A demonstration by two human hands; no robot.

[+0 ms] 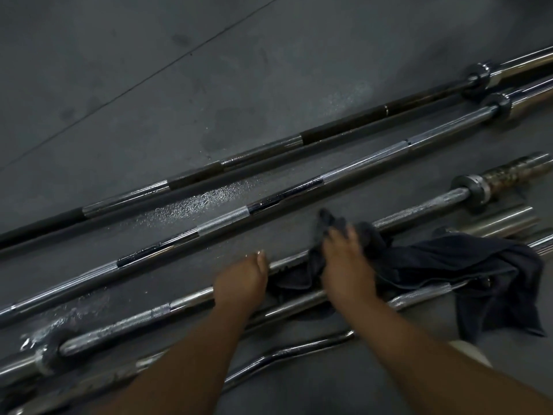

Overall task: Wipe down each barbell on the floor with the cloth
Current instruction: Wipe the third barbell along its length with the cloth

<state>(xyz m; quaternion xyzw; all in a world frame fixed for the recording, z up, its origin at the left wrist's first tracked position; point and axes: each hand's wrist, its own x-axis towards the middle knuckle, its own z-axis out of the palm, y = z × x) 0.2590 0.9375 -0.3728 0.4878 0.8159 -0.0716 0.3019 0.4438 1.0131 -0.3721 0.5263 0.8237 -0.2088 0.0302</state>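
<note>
The left hand (242, 283) is curling its fingers over the near barbell (119, 327), probably steadying the round shaft against rolling on the matte, wet-speckled floor (149, 85). Just beside it, the blurred right hand (344, 262) is bunching the soft dark cloth (463, 265) around the same knurled steel shaft.

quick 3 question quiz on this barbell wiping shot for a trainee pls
1. True or false: the right hand has the cloth on a barbell.
2. Pick one: the left hand holds A) that same barbell, B) the curved bar, C) nothing.
3. Fill in: the patch of floor between the two farthest barbells looks ____.

Key: 1 true; 2 A; 3 wet.
</note>
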